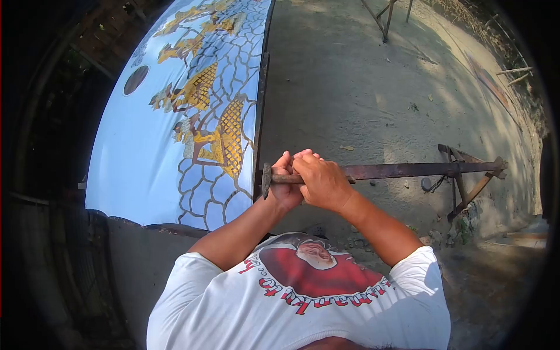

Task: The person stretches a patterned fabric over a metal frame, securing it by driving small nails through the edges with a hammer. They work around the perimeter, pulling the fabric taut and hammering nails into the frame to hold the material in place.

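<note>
A hammer (284, 179) lies level across my hands, its dark, worn head at the left end of a wooden handle. My right hand (324, 182) is closed over the handle, knuckles up. Just behind it and partly covered, my left hand (285, 189) faces palm up with curled fingertips against the right fingers. Whatever the left fingers hold, if anything, is hidden. Close on the left, a light blue cloth (131, 157) with yellow and brown figures and dark net-like lines is stretched along a dark bar (262, 99).
A long wooden beam (408, 170) runs rightward beyond my hands onto a wooden trestle (461, 181). Another trestle (385, 26) stands at the far end. Sandy ground (344, 99) lies right of the cloth, with stones and leaves on it.
</note>
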The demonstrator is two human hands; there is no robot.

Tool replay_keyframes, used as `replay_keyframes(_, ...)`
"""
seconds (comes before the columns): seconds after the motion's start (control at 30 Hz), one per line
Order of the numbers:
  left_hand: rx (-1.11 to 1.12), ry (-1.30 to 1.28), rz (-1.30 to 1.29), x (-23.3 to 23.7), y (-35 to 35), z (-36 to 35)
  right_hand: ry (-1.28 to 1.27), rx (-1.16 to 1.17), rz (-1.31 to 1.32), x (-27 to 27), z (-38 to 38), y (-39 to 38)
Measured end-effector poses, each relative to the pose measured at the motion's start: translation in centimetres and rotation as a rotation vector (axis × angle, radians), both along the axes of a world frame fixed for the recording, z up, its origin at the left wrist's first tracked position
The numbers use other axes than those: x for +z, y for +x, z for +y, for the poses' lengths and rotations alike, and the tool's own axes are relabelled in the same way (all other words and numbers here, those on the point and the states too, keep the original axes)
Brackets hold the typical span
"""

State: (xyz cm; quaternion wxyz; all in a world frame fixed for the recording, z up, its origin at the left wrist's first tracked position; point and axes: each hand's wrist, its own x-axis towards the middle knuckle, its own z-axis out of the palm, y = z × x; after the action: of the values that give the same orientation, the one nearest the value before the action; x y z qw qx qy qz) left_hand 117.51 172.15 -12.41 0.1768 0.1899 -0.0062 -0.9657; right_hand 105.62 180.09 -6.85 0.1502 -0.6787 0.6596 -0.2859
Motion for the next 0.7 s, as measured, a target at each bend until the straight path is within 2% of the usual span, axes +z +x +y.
replay_keyframes(0.03,-0.028,-0.013,0.008,0.0,-1.5,1.0,0.048,-0.012,0.014,0.1,1.5,-1.4)
replay_keyframes(0.1,-0.197,-0.092,-0.100,-0.4,-4.6,3.2,-0.027,-0.102,-0.025,-0.9,5.0,-4.0)
replay_keyframes(0.17,-0.313,-0.120,-0.064,-1.4,-7.9,5.1,-0.094,-0.218,-0.062,-1.8,8.2,-6.3)
replay_keyframes(0.3,-0.586,-0.169,-0.068,-1.6,-13.5,9.3,0.075,-0.445,-0.127,-1.3,15.4,-9.6)
replay_keyframes(0.33,-0.648,-0.165,-0.024,-1.3,-14.4,10.2,-0.008,-0.484,-0.124,-1.7,16.7,-10.0)
replay_keyframes(0.37,-0.666,-0.172,-0.091,-0.8,-15.2,11.1,0.033,-0.515,-0.153,-1.4,17.8,-10.5)
replay_keyframes(0.43,-0.709,-0.144,-0.060,-1.3,-16.6,12.6,0.022,-0.581,-0.147,-1.1,19.7,-11.0)
replay_keyframes(0.53,-0.761,-0.127,-0.065,-3.2,-18.1,14.9,-0.033,-0.610,-0.046,-3.4,22.3,-11.6)
replay_keyframes(0.67,-0.871,-0.108,-0.049,-4.4,-21.2,17.5,0.022,-0.762,-0.047,-4.4,25.4,-12.7)
replay_keyframes(0.7,-0.909,-0.104,-0.051,-3.1,-22.1,18.4,0.011,-0.800,-0.058,-4.0,26.1,-13.2)
